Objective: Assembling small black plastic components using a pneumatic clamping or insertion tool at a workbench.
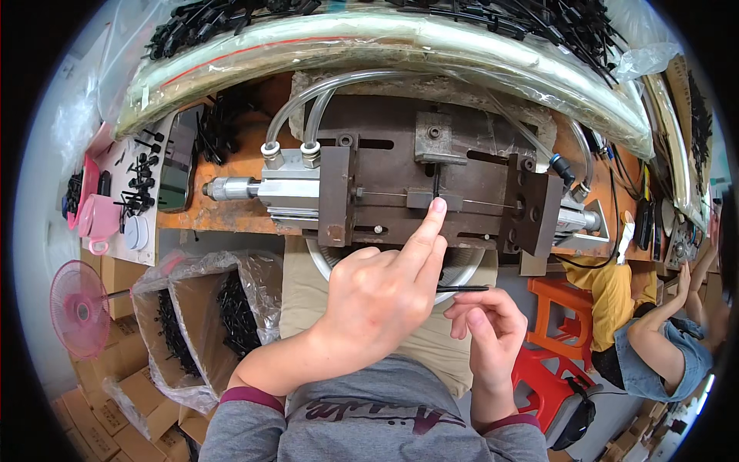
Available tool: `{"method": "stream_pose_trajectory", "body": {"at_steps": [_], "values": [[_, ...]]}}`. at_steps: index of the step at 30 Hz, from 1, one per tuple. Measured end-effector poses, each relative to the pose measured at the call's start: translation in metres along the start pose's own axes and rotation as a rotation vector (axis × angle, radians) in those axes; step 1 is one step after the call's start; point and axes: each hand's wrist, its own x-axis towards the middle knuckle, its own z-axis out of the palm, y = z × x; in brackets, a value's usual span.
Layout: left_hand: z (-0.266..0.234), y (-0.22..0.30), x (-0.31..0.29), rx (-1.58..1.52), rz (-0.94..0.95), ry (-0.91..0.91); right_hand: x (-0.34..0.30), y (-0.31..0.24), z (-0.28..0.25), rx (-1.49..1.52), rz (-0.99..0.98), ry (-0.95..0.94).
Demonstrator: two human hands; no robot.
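My left hand (pixel 385 296) reaches over the front of a dark metal fixture (pixel 385 127), index finger stretched out and the others partly bent. Its fingertip touches a short thin black piece (pixel 436 181) at a small metal block (pixel 418 200) in the fixture's middle. The upper end of that piece sits under a grey metal clamp (pixel 439 138). Lower and to the right, my right hand (pixel 494 331) has curled fingers around one end of a thin black rod (pixel 464 289). The rod's other end disappears behind my left hand.
Air cylinders (pixel 289 192) with clear hoses flank the fixture on an orange bench. A white-rimmed basin (pixel 462 269) sits below. Boxes of black parts (pixel 235 312) and a pink fan (pixel 81 308) stand left. A red stool (pixel 539 385) and another person (pixel 662 339) are at right.
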Motion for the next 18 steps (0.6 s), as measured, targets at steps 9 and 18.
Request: {"method": "stream_pose_trajectory", "body": {"at_steps": [9,18], "values": [[-0.018,0.008,-0.008,-0.333,-0.071,-0.058,0.013,-0.018,0.023,0.203,-0.062,-0.025],[-0.027,0.013,-0.030,-0.906,-0.251,-0.310,0.019,-0.028,0.025,0.055,-0.085,-0.033]]}}
